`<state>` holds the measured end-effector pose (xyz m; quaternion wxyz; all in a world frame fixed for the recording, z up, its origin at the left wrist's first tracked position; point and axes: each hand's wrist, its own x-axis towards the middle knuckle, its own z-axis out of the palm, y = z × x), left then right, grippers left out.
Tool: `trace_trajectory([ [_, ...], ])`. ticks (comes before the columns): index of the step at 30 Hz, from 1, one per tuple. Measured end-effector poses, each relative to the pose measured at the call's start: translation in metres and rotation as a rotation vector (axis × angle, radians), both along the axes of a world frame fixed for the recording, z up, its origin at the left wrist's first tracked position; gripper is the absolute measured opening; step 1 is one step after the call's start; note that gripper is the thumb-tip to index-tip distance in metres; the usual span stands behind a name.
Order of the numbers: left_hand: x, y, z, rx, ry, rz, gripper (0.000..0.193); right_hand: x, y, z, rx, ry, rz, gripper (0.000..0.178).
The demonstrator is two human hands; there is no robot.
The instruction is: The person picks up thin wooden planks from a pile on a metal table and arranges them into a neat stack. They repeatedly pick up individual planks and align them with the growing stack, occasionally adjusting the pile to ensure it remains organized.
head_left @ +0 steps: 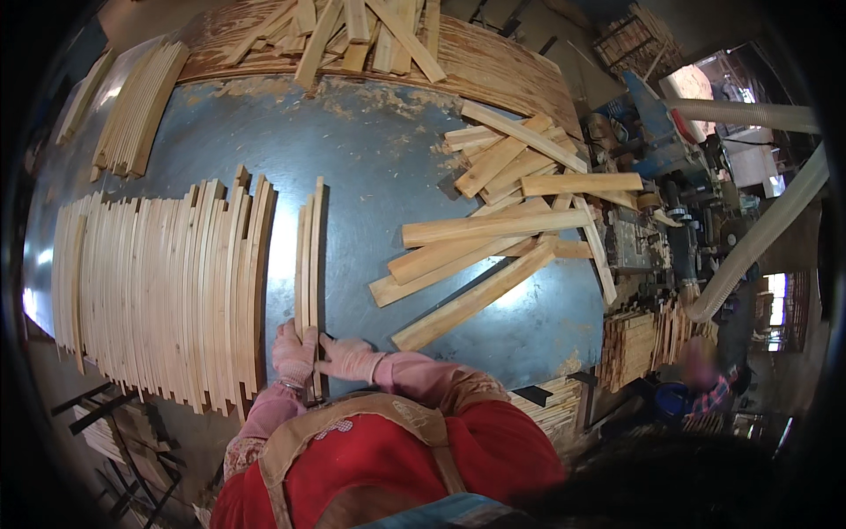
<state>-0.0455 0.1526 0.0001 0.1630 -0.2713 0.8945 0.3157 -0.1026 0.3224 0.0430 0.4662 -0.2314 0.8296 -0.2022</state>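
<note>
Hidden ends: where the gloved hands cover them, the near ends of the narrow wood strips are hard to make out.
Strips' place: flat on the blue-grey table, just right of the wide row of sticks.
Cut off: the far board pile, at the upper edge.
Left hand: over the strips, fingers bent; their grip cannot be told.
Right hand: angled inward, thumb and fingers parted beside the strips; any hold cannot be told.
</note>
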Motion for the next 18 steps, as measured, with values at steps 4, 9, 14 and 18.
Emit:
trace_trajectory([
  [4,0.004,0.002,-0.005,-0.043,0.062,0.005,0.056,-0.125,0.106,0.011,-0.138,0.727,-0.073,0.037],
  [9,0.006,-0.006,-0.015,0.171,0.182,0.041,0.053,-0.240,0.287,0.001,0.449,0.695,-0.141,0.077],
  [14,0.005,-0.024,-0.020,0.107,0.137,-0.024,0.052,-0.242,0.204,0.055,0.370,0.496,-0.133,0.084],
  [18,0.002,-0.037,-0.001,0.133,0.059,0.043,0.056,-0.231,0.120,0.033,-0.099,0.287,-0.570,0.075],
])
